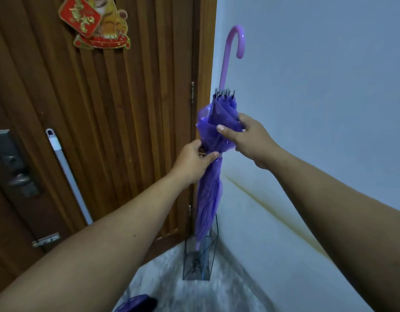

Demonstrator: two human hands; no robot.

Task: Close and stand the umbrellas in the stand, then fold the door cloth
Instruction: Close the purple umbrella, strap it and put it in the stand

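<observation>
A closed purple umbrella (209, 194) stands upright with its tip down inside a black wire umbrella stand (200, 264) in the corner between door and wall. Its pink hooked handle (236, 39) points up. My left hand (194, 162) pinches the gathered canopy and its strap about the middle. My right hand (246, 137) grips the loose folds of the canopy just above, thumb over the fabric. Part of another purple thing (136, 304) shows at the bottom edge; I cannot tell what it is.
A brown slatted wooden door (118, 122) with a red and gold ornament (93, 21) fills the left. A lock and handle (12, 163) sit at its left edge. A white pole (68, 174) leans on the door. A white wall (318, 97) stands right, pale floor (194, 296) below.
</observation>
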